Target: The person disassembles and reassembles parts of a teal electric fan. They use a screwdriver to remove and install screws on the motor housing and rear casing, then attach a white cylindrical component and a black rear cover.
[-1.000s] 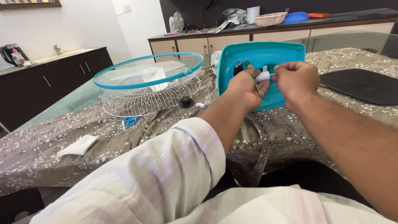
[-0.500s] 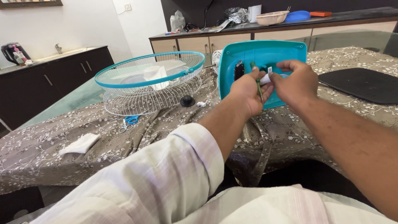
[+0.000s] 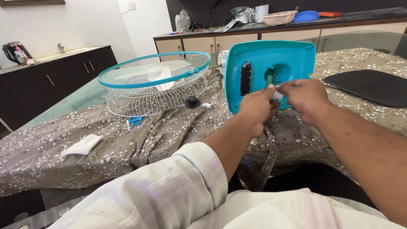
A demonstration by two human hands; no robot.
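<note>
Both hands meet at the teal fan base (image 3: 271, 63) propped on edge on the patterned tablecloth (image 3: 169, 140), the left hand (image 3: 255, 108) pinching a green-handled screwdriver (image 3: 269, 80) and the right hand (image 3: 306, 99) gripping a small white part (image 3: 277, 94), with the wire fan guard (image 3: 154, 82) lying far left.

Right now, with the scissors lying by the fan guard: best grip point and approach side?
Take the scissors by the blue handle loops, probably from above and the near side. They lie flat on the tablecloth, loops towards the wire fan guard and blades pointing near-left, so the guard blocks the far side. Both hands, left hand and right hand, are at the teal fan housing.
</note>
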